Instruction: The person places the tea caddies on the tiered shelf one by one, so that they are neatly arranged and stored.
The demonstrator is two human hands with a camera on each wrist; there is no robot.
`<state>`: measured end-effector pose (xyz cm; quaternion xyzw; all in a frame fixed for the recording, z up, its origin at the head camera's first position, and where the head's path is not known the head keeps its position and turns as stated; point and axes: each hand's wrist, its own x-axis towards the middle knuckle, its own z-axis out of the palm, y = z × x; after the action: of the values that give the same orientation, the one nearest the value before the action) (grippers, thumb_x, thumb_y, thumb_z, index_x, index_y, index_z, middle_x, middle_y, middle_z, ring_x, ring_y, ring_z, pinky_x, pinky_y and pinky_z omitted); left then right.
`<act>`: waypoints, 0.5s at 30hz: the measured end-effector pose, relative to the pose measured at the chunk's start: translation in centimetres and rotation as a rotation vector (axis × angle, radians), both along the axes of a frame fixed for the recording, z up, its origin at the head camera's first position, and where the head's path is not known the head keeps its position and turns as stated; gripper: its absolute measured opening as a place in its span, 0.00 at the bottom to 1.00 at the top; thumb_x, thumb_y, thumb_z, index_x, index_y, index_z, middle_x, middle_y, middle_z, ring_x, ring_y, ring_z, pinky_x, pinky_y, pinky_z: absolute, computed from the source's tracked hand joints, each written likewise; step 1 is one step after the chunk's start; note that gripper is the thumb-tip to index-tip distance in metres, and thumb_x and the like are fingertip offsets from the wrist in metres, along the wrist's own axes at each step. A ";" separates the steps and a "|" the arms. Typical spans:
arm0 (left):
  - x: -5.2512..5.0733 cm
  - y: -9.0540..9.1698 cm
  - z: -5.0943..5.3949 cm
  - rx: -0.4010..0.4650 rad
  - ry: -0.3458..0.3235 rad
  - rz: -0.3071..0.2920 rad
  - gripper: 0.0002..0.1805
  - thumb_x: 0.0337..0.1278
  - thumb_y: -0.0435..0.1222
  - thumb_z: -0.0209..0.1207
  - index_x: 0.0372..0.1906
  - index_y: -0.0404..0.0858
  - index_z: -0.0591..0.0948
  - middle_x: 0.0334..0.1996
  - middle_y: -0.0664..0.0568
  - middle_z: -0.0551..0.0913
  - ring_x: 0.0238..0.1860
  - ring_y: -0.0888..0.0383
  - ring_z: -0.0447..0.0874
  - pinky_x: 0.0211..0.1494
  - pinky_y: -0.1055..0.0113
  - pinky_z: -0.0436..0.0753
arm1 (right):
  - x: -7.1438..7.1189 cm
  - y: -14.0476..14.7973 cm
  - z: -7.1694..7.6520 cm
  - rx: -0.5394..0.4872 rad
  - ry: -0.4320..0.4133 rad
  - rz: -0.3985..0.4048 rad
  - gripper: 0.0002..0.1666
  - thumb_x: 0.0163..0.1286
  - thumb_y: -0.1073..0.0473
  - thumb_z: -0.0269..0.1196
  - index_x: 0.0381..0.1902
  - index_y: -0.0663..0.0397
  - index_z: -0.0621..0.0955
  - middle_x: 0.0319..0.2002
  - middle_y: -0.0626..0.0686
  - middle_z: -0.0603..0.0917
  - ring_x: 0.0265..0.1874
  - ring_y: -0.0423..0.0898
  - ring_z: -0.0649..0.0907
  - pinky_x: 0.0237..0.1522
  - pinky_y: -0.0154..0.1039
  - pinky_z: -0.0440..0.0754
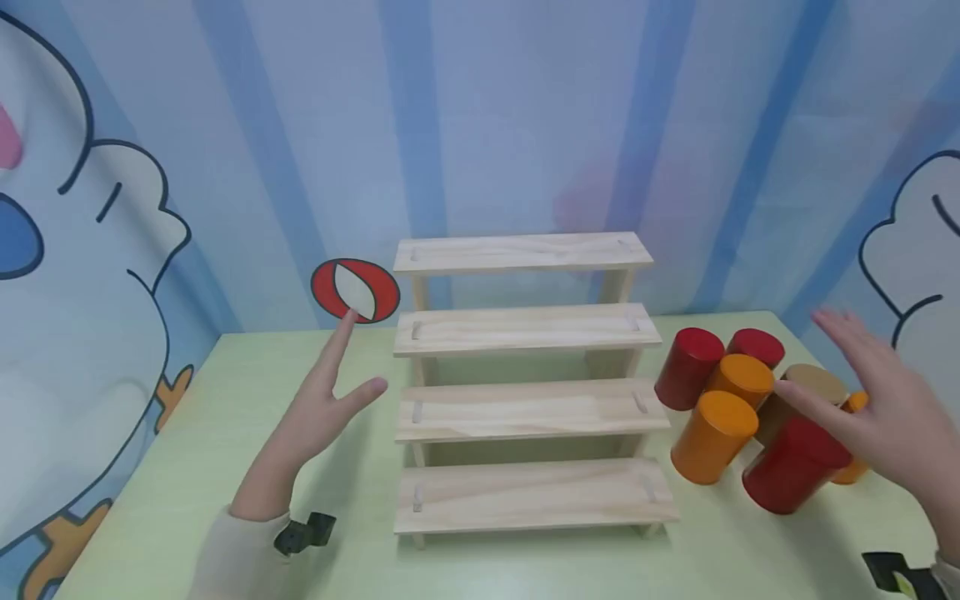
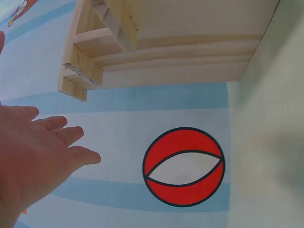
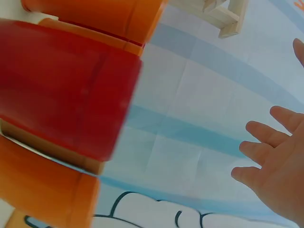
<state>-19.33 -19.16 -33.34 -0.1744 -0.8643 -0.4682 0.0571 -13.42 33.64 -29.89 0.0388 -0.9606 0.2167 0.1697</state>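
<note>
We saw the cans (image 1: 712, 442) upright, long axes vertical, right of the rack (image 1: 536, 500), near our right hand (image 1: 885, 404); our left hand (image 1: 318, 417) hung well apart, left of it. Both had spread fingers, holding nothing.

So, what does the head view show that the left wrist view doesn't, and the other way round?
Only the head view: the right hand, plus the red cylinders, orange cylinders and tan cylinder.
Only the left wrist view: the palm side of the left hand, with more fingers visible.
Both: that hand, the wooden shelf, the red-and-white ball picture and the table.
</note>
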 end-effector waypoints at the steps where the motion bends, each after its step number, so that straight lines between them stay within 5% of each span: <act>1: 0.0 0.0 -0.2 0.013 -0.005 -0.001 0.47 0.63 0.47 0.59 0.76 0.60 0.39 0.77 0.58 0.39 0.77 0.50 0.35 0.70 0.33 0.45 | 0.3 0.1 -0.3 -0.010 0.006 -0.008 0.53 0.66 0.48 0.64 0.76 0.59 0.48 0.74 0.69 0.44 0.73 0.67 0.41 0.60 0.78 0.41; 15: -0.2 0.9 -2.6 0.083 -0.082 -0.098 0.50 0.62 0.42 0.61 0.77 0.52 0.39 0.78 0.52 0.41 0.77 0.47 0.38 0.71 0.35 0.47 | 2.6 1.1 -4.5 -0.145 -0.072 -0.209 0.52 0.68 0.46 0.62 0.76 0.60 0.47 0.71 0.75 0.50 0.68 0.76 0.50 0.51 0.80 0.57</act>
<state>-19.53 -18.24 -35.90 -0.1947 -0.8363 -0.5126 0.0061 -10.81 34.77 -34.44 -0.0815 -0.9467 0.2678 0.1593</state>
